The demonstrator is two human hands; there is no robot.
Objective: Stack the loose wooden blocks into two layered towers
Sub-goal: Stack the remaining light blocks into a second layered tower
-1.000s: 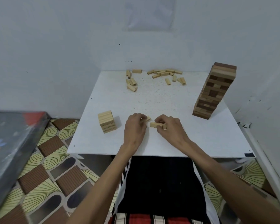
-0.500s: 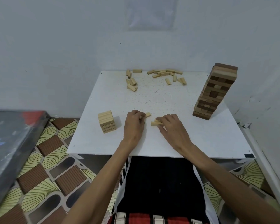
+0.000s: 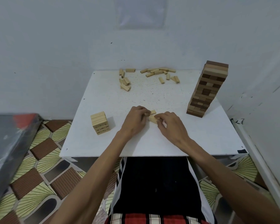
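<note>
On the white table (image 3: 200, 143) my left hand (image 3: 134, 120) and my right hand (image 3: 170, 125) meet near the middle. Each holds light wooden blocks: one block (image 3: 153, 112) sticks out from my left fingers, and another block (image 3: 152, 118) is pinched by my right fingers. A short light tower (image 3: 100, 125) stands at the front left. A tall tower of mixed brown blocks (image 3: 207, 89) rises at the right. Several loose light blocks (image 3: 153, 73) lie scattered along the table's far edge.
The table stands in a corner, with white walls behind and to the right. A dark wrapped slab (image 3: 8, 143) lies to the left on a patterned floor (image 3: 44, 172). My lap in dark clothing (image 3: 155, 188) is below the table's front edge.
My hands have drawn closer together. The right hand has brought its block leftward against the left hand's blocks. Both towers and the scattered blocks stay put.
</note>
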